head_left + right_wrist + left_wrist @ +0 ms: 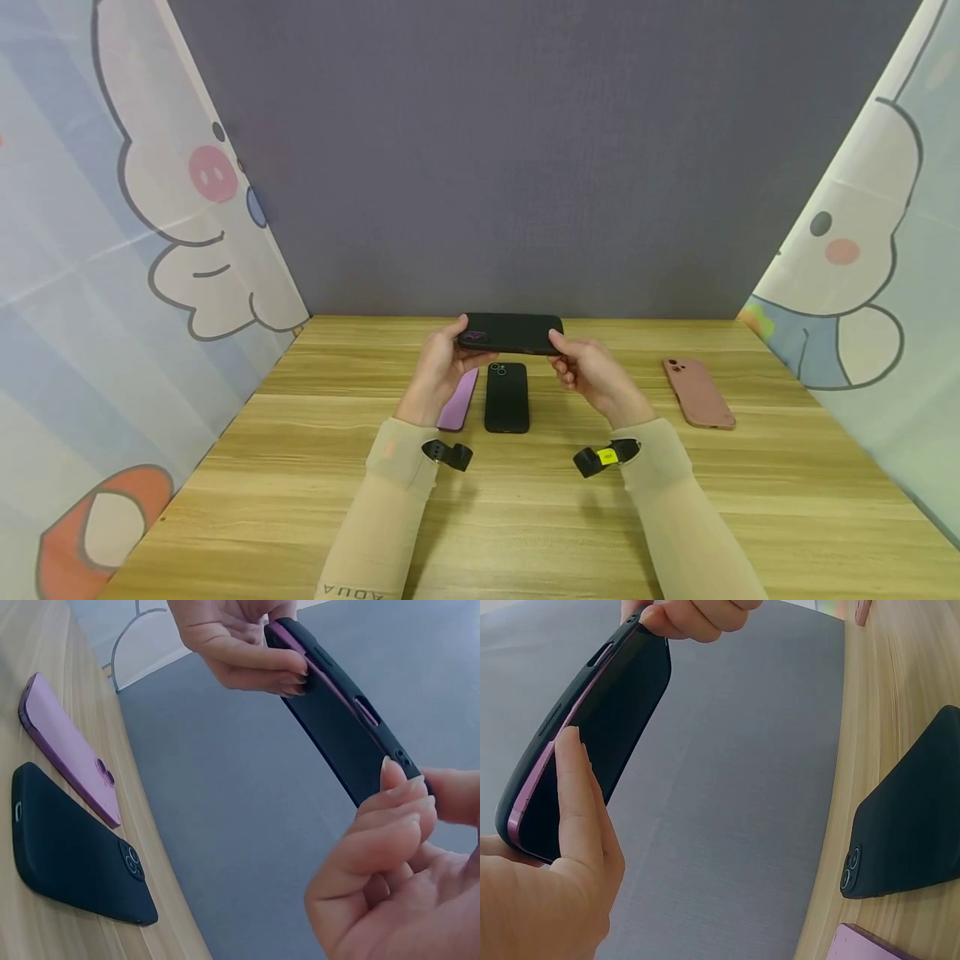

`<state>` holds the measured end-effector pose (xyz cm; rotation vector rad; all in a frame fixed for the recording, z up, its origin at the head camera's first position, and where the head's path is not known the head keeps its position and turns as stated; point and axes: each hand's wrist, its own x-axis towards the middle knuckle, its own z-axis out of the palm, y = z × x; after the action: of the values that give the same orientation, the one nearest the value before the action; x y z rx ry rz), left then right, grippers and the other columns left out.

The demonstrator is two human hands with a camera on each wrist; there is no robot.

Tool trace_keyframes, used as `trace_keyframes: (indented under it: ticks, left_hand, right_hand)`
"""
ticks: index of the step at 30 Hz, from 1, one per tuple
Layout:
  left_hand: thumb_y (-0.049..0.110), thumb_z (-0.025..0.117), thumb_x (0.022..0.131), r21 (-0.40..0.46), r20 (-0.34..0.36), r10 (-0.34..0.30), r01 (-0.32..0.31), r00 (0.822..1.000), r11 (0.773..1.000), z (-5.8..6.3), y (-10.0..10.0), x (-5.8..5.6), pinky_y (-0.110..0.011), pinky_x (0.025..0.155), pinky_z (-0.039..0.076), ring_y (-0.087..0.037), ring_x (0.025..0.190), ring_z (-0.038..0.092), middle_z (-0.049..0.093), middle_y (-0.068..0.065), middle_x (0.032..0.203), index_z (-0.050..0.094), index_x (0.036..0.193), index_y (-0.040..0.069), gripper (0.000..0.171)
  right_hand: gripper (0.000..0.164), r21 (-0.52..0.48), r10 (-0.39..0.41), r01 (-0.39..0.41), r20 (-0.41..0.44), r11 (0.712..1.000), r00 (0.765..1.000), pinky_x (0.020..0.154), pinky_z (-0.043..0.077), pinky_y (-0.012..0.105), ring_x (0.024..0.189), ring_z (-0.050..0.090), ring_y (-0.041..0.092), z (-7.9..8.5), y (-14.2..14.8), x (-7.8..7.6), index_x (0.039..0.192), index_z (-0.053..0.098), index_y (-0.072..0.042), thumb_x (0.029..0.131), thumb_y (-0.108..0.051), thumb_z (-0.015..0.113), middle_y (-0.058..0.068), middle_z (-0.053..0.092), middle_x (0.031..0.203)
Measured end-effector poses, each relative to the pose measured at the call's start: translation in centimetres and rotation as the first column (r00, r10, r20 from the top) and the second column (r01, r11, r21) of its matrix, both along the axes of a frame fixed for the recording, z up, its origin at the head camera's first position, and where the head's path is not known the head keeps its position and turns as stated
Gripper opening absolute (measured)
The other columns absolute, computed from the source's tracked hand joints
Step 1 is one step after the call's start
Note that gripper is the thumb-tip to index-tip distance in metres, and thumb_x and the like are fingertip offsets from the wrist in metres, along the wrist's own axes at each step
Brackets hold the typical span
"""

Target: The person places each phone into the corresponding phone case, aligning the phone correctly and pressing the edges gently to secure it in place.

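Note:
Both hands hold a phone in a black phone case (517,332) sideways above the table. My left hand (441,371) grips the end with the camera opening, thumb on the case back and fingers on the screen side. At the other end my right hand (600,379) pinches the corner, its thumb on the case back. The phone's purple edge (531,780) stands out of the case along one long side in the left wrist view. The dark screen (330,746) faces the wrists. Below the hands lie a black-cased phone (507,400) and a purple phone (459,404), partly hidden by the left hand.
A pink phone (699,393) lies on the wooden table (525,517) at the right. A grey panel (510,167) rises behind the table. Printed cartoon curtains (82,333) hang on both sides. Each wrist wears a black strap with a small camera.

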<state>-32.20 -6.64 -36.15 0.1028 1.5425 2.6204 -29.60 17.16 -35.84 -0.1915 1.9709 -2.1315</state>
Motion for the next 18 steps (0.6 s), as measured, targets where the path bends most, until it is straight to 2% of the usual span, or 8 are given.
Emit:
trace_keyframes:
  ticks: [3, 10, 14, 18]
  left_hand:
    - [0.02, 0.048, 0.109, -0.002, 0.001, -0.002, 0.002, 1.0, 1.0, 0.05, 0.0, 0.05, -0.038, 0.072, 0.062, -0.023, 0.074, 0.075, 0.073, -0.012, 0.087, 0.061, 0.113, -0.005, 0.029]
    - [0.022, 0.05, 0.108, -0.023, -0.008, -0.021, 0.021, 1.0, 1.0, 0.04, 0.03, 0.11, -0.042, 0.077, 0.061, -0.023, 0.075, 0.075, 0.073, -0.013, 0.089, 0.062, 0.115, -0.005, 0.03]
    - [0.026, 0.055, 0.107, -0.046, -0.01, -0.03, 0.03, 0.999, 0.998, 0.13, -0.01, 0.15, -0.04, 0.079, 0.061, -0.023, 0.074, 0.073, 0.072, -0.013, 0.089, 0.064, 0.113, -0.004, 0.031]
    - [0.029, 0.064, 0.103, -0.066, 0.004, -0.002, 0.002, 1.0, 0.998, 0.25, -0.04, 0.16, -0.036, 0.077, 0.061, -0.022, 0.074, 0.072, 0.072, -0.011, 0.089, 0.066, 0.109, -0.003, 0.032]
  right_hand:
    - [0.039, -0.024, 0.004, -0.004, 0.021, 1.0, 1.0, 0.058, 0.037, 0.027, 0.055, 0.041, 0.012, -0.04, 0.02, -0.1, 0.076, 0.066, -0.012, 0.105, -0.036, 0.057, -0.001, 0.05, 0.066]
    - [0.03, -0.056, -0.043, 0.046, 0.052, 0.997, 0.998, 0.057, 0.038, 0.025, 0.059, 0.043, 0.013, -0.13, 0.08, -0.21, 0.095, 0.066, -0.011, 0.105, -0.038, 0.058, 0.001, 0.052, 0.07]
    - [0.029, -0.055, -0.074, 0.076, 0.041, 0.996, 0.996, 0.059, 0.038, 0.025, 0.059, 0.042, 0.012, -0.16, 0.06, -0.13, 0.092, 0.065, -0.01, 0.105, -0.035, 0.058, 0.002, 0.051, 0.071]
    - [0.029, -0.073, -0.103, 0.105, 0.035, 0.992, 0.994, 0.058, 0.037, 0.024, 0.059, 0.04, 0.011, -0.09, -0.07, -0.1, 0.088, 0.065, -0.011, 0.105, -0.034, 0.059, 0.001, 0.05, 0.071]
